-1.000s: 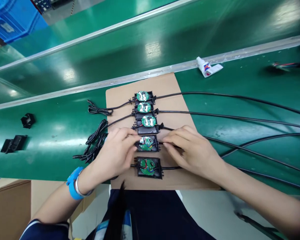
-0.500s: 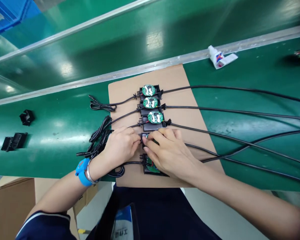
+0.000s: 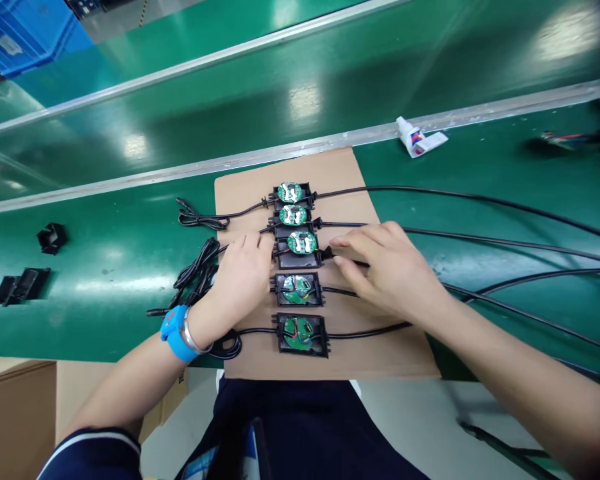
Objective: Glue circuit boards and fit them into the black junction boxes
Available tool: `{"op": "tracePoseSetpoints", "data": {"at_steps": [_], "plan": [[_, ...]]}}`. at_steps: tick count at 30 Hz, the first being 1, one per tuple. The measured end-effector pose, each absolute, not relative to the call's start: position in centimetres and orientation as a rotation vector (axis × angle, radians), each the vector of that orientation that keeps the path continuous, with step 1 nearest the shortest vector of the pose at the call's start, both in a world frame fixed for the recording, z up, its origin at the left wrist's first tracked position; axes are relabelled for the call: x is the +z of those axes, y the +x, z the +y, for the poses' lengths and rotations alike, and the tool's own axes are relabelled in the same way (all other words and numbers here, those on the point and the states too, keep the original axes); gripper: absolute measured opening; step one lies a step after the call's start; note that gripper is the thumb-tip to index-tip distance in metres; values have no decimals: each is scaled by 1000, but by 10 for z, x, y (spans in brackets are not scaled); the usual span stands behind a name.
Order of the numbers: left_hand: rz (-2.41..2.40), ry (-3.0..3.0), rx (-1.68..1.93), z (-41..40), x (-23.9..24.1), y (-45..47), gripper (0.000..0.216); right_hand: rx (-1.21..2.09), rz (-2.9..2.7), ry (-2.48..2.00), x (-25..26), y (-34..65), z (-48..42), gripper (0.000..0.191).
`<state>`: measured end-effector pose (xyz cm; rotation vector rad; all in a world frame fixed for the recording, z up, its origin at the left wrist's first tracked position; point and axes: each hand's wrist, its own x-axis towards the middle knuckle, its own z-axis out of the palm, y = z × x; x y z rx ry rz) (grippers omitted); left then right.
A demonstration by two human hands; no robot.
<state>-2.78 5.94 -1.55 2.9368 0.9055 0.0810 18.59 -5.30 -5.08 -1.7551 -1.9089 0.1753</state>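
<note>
Several open black housings with round green circuit boards lie in a column on a brown cardboard sheet [image 3: 330,170], each with black cables running left and right. My left hand [image 3: 243,273] rests with curled fingers at the left end of the third housing [image 3: 299,245], on its cable. My right hand [image 3: 387,267] pinches the black cable at that housing's right end. The fourth housing [image 3: 297,289] and the fifth housing [image 3: 301,333] lie uncovered nearer to me. A blue wristband sits on my left wrist.
The cardboard lies on a green bench beside a green conveyor belt [image 3: 280,80]. A white glue tube [image 3: 420,141] lies at the back right. Loose black plastic parts [image 3: 23,283] sit at the left. A blue crate [image 3: 20,33] stands far left. Cardboard boxes [image 3: 15,413] stand below.
Both hands have left the fourth housing and moved up to the third one, the left to its left end, the right to the cable at its right end.
</note>
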Motion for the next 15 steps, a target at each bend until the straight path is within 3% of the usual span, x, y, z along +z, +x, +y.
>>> {"op": "tracePoseSetpoints", "data": {"at_steps": [5,10,15], "plan": [[973,2744,231,60,-19,-31,13,352,-1909,-1730,-58,206,-52,21],[892,2598,434,59,7,-40,17,265,-2028,-1550,-27,201,-59,36],[906,2659,482,59,-1,-24,17,161,-2213,-1549,-16,197,-48,36]]}}
